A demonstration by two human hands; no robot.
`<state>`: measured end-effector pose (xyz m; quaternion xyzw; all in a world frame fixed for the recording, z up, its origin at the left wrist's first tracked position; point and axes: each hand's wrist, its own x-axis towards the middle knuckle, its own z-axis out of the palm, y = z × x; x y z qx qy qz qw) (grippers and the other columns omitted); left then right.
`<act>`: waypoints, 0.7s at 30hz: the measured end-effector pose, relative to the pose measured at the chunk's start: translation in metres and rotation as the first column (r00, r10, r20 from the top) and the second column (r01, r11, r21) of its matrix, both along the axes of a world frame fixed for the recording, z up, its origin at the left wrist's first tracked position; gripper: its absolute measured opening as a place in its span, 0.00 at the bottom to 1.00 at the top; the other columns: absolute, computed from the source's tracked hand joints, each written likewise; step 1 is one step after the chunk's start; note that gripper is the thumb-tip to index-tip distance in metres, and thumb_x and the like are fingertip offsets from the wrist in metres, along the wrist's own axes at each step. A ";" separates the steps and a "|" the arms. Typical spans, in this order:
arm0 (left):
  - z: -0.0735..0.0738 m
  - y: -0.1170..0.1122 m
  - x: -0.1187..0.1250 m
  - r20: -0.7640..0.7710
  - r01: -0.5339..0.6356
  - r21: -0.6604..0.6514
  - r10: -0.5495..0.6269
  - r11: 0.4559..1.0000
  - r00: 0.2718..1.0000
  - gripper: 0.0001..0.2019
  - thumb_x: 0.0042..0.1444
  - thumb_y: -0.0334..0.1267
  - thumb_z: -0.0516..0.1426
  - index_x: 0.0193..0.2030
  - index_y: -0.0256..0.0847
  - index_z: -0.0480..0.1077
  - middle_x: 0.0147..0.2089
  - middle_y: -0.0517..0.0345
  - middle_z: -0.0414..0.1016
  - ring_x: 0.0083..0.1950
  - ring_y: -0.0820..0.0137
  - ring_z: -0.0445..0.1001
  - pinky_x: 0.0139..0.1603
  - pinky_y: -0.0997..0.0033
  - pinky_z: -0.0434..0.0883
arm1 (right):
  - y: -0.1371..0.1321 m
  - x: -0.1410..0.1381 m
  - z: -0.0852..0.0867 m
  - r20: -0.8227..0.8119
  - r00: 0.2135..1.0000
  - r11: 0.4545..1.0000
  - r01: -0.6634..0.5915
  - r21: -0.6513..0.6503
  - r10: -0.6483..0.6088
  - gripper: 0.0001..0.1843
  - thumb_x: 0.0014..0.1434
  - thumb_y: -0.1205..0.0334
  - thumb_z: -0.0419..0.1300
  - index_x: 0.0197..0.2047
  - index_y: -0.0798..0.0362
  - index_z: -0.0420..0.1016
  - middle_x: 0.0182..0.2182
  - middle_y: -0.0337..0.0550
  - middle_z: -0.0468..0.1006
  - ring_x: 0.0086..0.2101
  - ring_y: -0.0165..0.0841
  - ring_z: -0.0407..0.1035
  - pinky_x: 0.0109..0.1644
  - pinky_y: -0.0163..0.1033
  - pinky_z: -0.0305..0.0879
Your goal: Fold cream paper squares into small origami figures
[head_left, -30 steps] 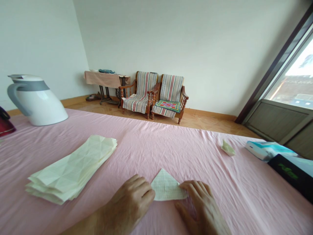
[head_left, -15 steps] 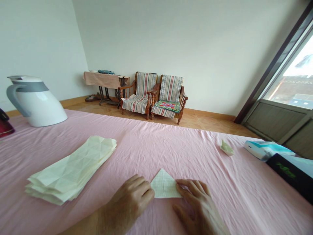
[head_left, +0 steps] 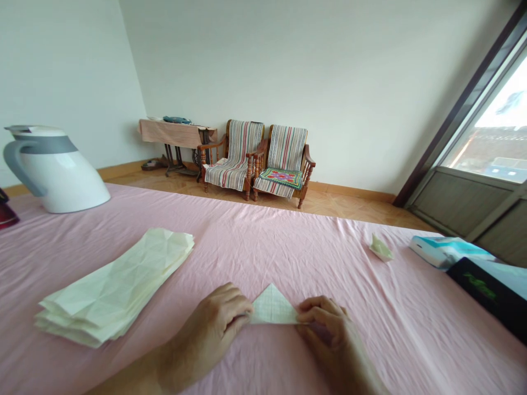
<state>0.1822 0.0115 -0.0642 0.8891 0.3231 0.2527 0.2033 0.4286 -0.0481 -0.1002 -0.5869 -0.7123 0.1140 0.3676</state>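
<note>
Pale walls [head_left: 349, 82] rise well beyond the paper triangle, with a framed door [head_left: 469, 200] far to its right and a tan floor [head_left: 349, 206] below them. The counter [head_left: 263, 247] on which the triangle rests is spread with a wrinkled pink cloth. Across the room behind the triangle stand two wooden armchairs [head_left: 236, 159] draped in striped covers, and to its far left a small draped table [head_left: 168, 131]. On the counter, a white jug [head_left: 72, 175] with a grey handle stands far back to the triangle's left; nearer on that side lies a stack of creased paper [head_left: 119, 285]. To its right sit a black box [head_left: 473, 288] and a blue-and-white pack [head_left: 453, 247]. The left hand [head_left: 220, 312] is curled nearly closed, pinching the triangle's left corner; the right hand [head_left: 329, 329], fingers bent, has thumb and fingertips together on its right corner. The paper triangle [head_left: 272, 307] lies flat between them, apex pointing away. A small folded paper piece [head_left: 382, 249] sits beyond it, rightward.
</note>
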 end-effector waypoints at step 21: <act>0.000 0.005 0.002 0.050 -0.221 -0.131 0.229 0.966 0.972 0.11 0.51 0.26 0.58 0.40 0.42 0.73 0.34 0.61 0.74 0.36 0.69 0.72 0.39 0.71 0.68 | 0.008 -0.005 0.001 0.019 0.995 0.995 0.100 0.009 -0.101 0.11 0.60 0.62 0.55 0.25 0.49 0.65 0.34 0.42 0.73 0.34 0.35 0.70 0.35 0.39 0.64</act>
